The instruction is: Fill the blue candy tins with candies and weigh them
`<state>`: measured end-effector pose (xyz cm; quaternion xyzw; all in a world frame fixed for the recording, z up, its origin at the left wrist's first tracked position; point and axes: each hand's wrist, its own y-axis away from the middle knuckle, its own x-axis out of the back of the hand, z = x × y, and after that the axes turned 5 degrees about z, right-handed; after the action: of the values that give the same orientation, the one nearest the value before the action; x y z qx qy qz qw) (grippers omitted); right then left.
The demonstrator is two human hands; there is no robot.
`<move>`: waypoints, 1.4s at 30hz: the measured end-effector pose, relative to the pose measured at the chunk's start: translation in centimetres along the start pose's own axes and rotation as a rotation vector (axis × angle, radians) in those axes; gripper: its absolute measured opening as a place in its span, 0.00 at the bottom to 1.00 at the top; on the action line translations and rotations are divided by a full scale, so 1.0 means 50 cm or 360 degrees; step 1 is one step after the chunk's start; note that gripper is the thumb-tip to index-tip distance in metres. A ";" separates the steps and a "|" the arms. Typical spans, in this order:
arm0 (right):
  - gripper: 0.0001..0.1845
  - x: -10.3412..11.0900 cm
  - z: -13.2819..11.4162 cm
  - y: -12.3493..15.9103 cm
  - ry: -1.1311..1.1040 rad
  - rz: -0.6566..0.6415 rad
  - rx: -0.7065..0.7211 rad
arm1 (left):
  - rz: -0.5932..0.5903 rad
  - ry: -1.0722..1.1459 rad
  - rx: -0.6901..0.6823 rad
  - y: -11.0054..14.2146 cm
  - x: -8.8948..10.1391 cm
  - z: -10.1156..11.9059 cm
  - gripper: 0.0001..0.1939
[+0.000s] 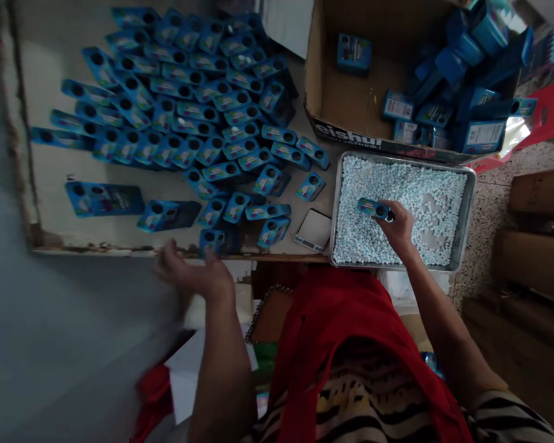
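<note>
My right hand (399,231) is over a metal tray (465,203) full of small white pellets and is closed on a small blue box (372,208) with a round hole. My left hand (191,274) hovers at the near edge of the table, blurred by motion, its fingers spread and nothing visible in them. It is closest to a blue box (212,241) at the table's front edge. Several more blue boxes (184,104) with round holes lie in overlapping rows across the white tabletop.
A small grey scale (313,231) sits left of the tray. Behind the tray stands an open cardboard carton (350,104) holding blue packages (461,80). A red stool (551,111) and brown cartons (535,246) are on the right. My red cloth (341,332) covers my lap.
</note>
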<state>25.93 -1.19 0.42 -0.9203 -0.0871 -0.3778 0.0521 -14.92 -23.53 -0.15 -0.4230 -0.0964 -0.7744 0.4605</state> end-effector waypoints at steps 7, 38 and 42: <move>0.21 0.007 -0.013 0.033 -0.0430 -0.0420 -0.0037 | -0.1135 0.0480 -0.0974 0.128 -0.177 0.332 0.30; 0.24 0.004 -0.121 -0.040 -0.1930 0.0706 -0.0850 | -0.1553 0.0384 -0.0925 0.096 -0.331 0.475 0.23; 0.26 0.001 -0.128 -0.037 -0.1759 0.0771 -0.0739 | -0.1507 0.0409 -0.0896 0.103 -0.333 0.476 0.23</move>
<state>21.20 -0.39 5.05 -0.9601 0.1931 0.1653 -0.1171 6.26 -3.05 1.09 -0.3425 -0.0087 -0.9376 -0.0596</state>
